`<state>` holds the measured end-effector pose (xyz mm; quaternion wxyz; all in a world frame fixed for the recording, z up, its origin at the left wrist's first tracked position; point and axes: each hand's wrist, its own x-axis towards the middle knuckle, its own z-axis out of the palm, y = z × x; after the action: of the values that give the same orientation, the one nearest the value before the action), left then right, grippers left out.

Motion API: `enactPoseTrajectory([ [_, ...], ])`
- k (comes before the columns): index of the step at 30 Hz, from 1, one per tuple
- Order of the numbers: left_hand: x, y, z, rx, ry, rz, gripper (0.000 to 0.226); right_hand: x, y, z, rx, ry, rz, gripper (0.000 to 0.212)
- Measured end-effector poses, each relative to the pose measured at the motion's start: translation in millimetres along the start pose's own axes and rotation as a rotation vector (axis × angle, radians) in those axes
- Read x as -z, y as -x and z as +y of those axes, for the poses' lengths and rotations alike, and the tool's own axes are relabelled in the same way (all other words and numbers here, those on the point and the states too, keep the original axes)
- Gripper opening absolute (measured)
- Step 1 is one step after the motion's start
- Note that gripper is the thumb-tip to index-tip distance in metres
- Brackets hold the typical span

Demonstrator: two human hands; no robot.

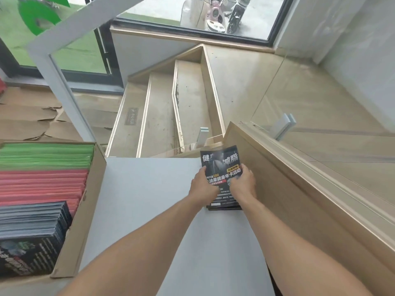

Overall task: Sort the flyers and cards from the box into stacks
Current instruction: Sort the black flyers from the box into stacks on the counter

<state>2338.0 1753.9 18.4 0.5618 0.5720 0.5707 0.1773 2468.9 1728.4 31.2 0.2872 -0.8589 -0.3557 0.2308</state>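
At my left, one cardboard box (pixel 89 212) holds three flyer batches: green (pixel 46 155), red (pixel 41 185), black (pixel 32 218).
On the grey tabletop (pixel 147 199), my left hand (pixel 203 184) and right hand (pixel 242 183) both grip one black flyer stack (pixel 221 161).

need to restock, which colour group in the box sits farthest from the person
The green batch, at the far end of the cardboard box. The red batch sits in the middle, and the dark flyers lie nearest the person.
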Motion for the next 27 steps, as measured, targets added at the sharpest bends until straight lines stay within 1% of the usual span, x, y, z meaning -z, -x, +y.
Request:
enactPoseTrajectory([
  [2,-7,-6,-9,0.002,-0.164,-0.027,0.106,-5,-4,10,0.024,0.111,-0.037,0.041],
  [3,-9,-7,-12,-0.005,-0.248,-0.04,0.113,-7,-5,15,0.018,0.161,-0.053,0.047],
  [5,-13,-6,-19,-0.036,-0.384,-0.065,0.129,-11,-5,24,-0.006,0.251,-0.071,0.066],
  [7,-16,-3,-27,-0.077,-0.491,-0.098,0.143,-13,-4,27,-0.017,0.328,-0.072,0.075],
  [9,-19,3,-35,-0.114,-0.574,-0.133,0.151,-14,-5,27,-0.028,0.353,-0.089,0.081],
  [11,-22,5,-45,-0.159,-0.611,-0.145,0.153,-13,-8,24,-0.046,0.33,-0.131,0.091],
  [13,-22,6,-49,-0.19,-0.588,-0.13,0.15,-11,-17,19,-0.06,0.312,-0.176,0.095],
  [17,-20,7,-50,-0.216,-0.469,-0.055,0.133,-5,-38,0,-0.071,0.348,-0.293,0.093],
  [19,-21,8,-51,-0.229,-0.455,-0.039,0.128,-2,-49,-11,-0.063,0.436,-0.367,0.094],
  [23,-23,11,-53,-0.247,-0.434,-0.026,0.119,2,-71,-29,-0.053,0.667,-0.493,0.104],
  [25,-23,12,-54,-0.256,-0.428,-0.022,0.115,3,-81,-35,0.012,0.724,-0.537,0.097],
  [27,-23,13,-55,-0.259,-0.42,-0.023,0.114,2,-85,-39,0.091,0.779,-0.547,0.08],
])
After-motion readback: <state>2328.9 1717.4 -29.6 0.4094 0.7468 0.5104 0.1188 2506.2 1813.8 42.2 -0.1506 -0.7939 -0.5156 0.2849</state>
